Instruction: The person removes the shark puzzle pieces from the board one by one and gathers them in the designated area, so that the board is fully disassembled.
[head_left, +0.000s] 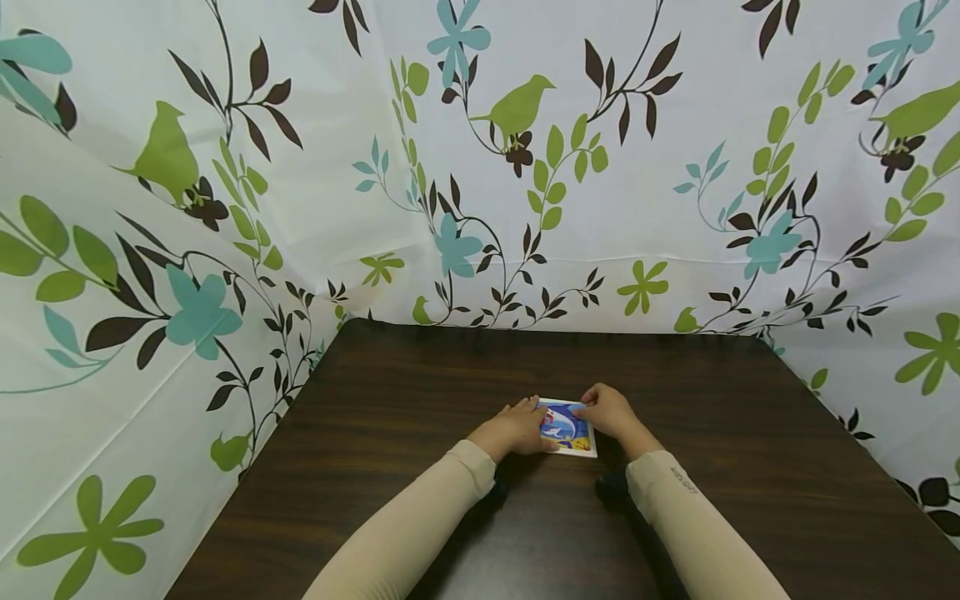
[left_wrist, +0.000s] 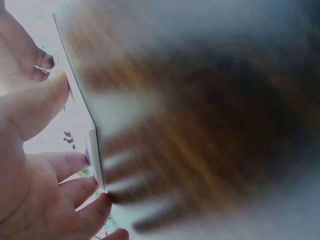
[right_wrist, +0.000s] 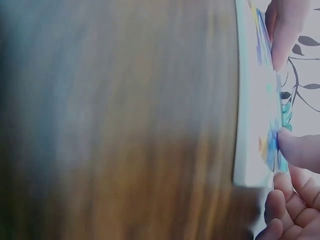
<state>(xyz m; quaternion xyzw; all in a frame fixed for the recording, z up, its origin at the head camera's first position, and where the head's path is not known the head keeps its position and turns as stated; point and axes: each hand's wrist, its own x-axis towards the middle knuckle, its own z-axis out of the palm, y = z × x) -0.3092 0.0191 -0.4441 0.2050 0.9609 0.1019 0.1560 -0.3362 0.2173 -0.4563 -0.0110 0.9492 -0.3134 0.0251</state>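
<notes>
A small flat picture board (head_left: 567, 427) with a white border and a blue, white and yellow picture lies on the dark table. My left hand (head_left: 517, 427) rests over its left side, thumb near the lower edge and fingers stretched along the far left corner. At the upper right corner, my right hand (head_left: 606, 410) pinches the edge between thumb and curled fingers. The right wrist view shows the thumb (right_wrist: 300, 150) against the coloured face, fingers bent behind it. Seen from the left wrist, the board (left_wrist: 80, 107) appears edge-on beside the spread left fingers.
The dark wood-grain table (head_left: 420, 367) extends around the board on all sides. Behind it and at the left hangs a white curtain (head_left: 300, 200) printed with birds, leaves and flowers. Both forearms, in pale sleeves (head_left: 420, 525), reach in from the near side.
</notes>
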